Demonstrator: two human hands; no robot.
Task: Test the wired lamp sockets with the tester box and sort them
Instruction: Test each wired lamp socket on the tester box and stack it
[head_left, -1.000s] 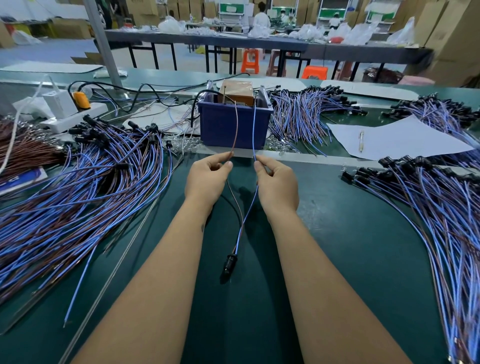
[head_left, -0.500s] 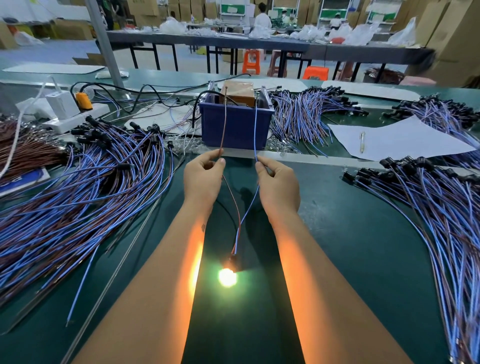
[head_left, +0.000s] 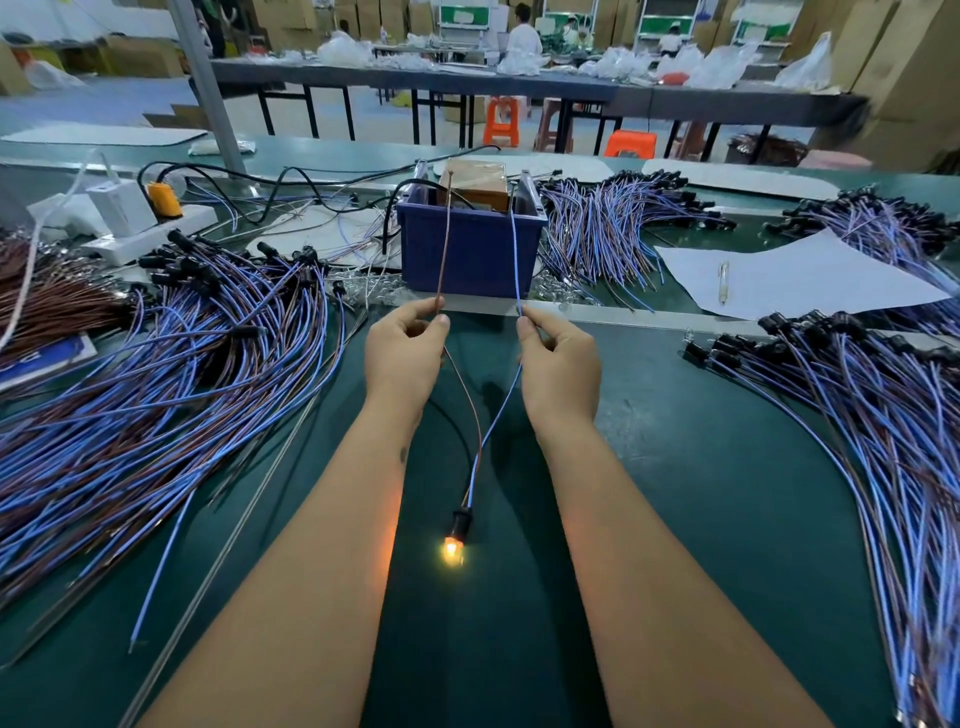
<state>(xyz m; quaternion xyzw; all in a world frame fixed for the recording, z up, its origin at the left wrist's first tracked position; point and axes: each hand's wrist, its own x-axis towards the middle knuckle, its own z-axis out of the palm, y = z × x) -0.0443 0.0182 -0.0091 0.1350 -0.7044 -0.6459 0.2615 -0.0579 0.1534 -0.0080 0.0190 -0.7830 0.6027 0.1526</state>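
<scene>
While the left hand (head_left: 402, 345) pinches the brown wire (head_left: 443, 244) between thumb and fingers, the right hand (head_left: 558, 358) pinches the blue wire (head_left: 515, 260) the same way, and both wires run up from the hands to the tester box (head_left: 475, 184). That brownish box sits inside a blue bin (head_left: 470, 254) at the middle of the green desk (head_left: 701, 467). Below the hands the two wires curve together and meet at a black lamp socket (head_left: 461, 522), which lies on the desk between the forearms. Its bulb (head_left: 453, 551) glows orange and throws a warm patch onto the inner left forearm.

A large heap of blue and brown wired sockets (head_left: 156, 374) spreads over the left side of the desk, and another heap (head_left: 883, 415) fans down the right side. A third bundle (head_left: 613, 234) lies just right of the bin. A white sheet of paper (head_left: 789, 280) with a pen (head_left: 723, 280) on it rests beyond the right heap. At far left a white power strip (head_left: 150, 234) carries an orange plug (head_left: 163, 200).
</scene>
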